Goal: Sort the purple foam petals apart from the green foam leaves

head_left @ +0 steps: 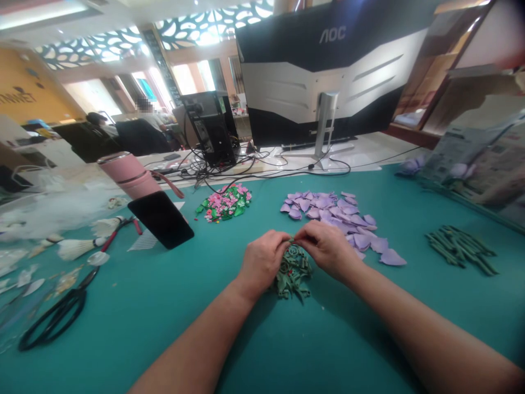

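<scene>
My left hand (264, 257) and my right hand (326, 246) meet fingertip to fingertip in the middle of the green mat (164, 328). Both are closed in a pinch on a small green piece (291, 239), mostly hidden by the fingers. Right under them lies a pile of dull green plastic parts (293, 276), some ring-shaped, with a spot of red among them. Behind and beside my right hand spreads a heap of pale purple petals (324, 205), a few of them partly covered by that hand.
Green stems (461, 249) lie at right; small pink flowers with green leaves (227, 202) sit farther back. At left are a phone (161, 219) leaning on a pink bottle (127, 175), black-handled scissors (61, 314) and shuttlecocks (77, 249). A monitor (283, 90) and cables stand behind.
</scene>
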Available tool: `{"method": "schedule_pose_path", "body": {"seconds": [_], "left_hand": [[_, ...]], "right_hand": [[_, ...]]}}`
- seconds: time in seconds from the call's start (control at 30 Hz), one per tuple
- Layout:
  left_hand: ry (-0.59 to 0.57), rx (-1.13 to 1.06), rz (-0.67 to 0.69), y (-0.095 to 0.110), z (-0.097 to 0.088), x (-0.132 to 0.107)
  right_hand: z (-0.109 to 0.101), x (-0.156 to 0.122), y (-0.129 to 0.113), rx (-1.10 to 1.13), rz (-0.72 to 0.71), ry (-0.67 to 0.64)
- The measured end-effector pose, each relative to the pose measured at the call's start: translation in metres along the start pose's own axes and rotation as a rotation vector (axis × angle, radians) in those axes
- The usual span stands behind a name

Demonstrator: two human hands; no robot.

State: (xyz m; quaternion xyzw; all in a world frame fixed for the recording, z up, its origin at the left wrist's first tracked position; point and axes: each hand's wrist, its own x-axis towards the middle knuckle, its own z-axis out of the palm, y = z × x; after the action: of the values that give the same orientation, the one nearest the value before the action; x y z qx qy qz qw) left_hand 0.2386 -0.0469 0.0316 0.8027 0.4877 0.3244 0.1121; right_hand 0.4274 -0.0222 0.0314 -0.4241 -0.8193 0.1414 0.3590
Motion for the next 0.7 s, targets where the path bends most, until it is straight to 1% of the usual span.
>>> {"method": "schedule_pose_path", "body": {"seconds": [0.2,0.33,0.5,0.57,0.7], "left_hand": [[-0.032,0.020,0.002,0.0012,-0.0010,0.0004],[-0.030,0.007,-0.007,0.0003,-0.0014,0.0000],[-0.014,-0.029,-0.027,-0.0017,-0.0026,0.0008],[-0.014,-0.048,-0.030,-0.0015,-0.0029,0.0015],[-0.024,-0.072,-0.042,0.0002,-0.0035,0.0017]], "right_hand": [[0.0009,-0.0016,-0.0011,-0.020,-0.021,-0.019],[0.0009,-0.0012,-0.0024,0.000,-0.029,-0.001],[0.0002,0.0013,-0.0019,0.084,0.050,0.049],[0.0001,0.0018,-0.0014,0.115,0.078,0.050],[0.0002,0.0018,-0.0016,0.133,0.087,0.039]]}}
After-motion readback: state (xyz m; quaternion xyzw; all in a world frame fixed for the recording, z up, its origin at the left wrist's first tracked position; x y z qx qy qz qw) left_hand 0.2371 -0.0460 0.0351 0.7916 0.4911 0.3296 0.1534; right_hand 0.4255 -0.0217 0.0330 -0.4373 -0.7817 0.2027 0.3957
